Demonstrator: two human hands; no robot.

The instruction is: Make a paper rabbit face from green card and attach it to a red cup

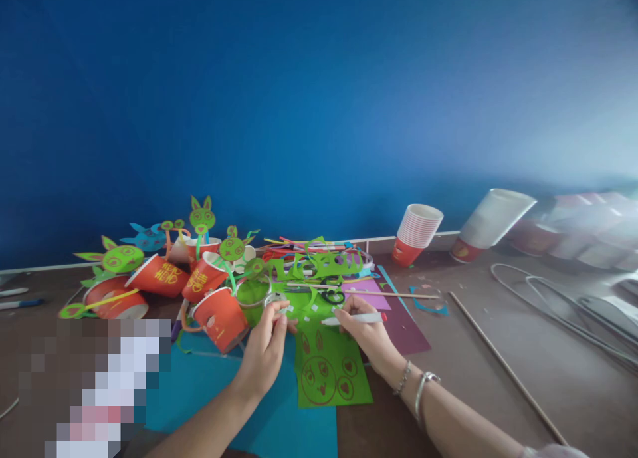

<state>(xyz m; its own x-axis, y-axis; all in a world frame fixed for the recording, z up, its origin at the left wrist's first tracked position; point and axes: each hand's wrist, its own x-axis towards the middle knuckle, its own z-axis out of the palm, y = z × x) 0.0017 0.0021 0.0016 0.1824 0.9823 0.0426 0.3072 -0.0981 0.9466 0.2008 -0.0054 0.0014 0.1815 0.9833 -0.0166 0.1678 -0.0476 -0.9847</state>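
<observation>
My left hand is pinched on a small clear ring that looks like a roll of tape. In my right hand, a white marker with a red end lies across the fingers, its tip pointing left. Between and below both hands lies a green paper sheet with a round rabbit-like face, ears and small circles drawn in brown. Small white bits are scattered on green paper near my fingertips. Just beyond my right hand are dark-handled scissors.
Red paper cups with green animal cut-outs crowd the left. A blue sheet lies under the green one. Stacked cups stand at the back right, near a wooden stick and a cable. A blue wall rises behind.
</observation>
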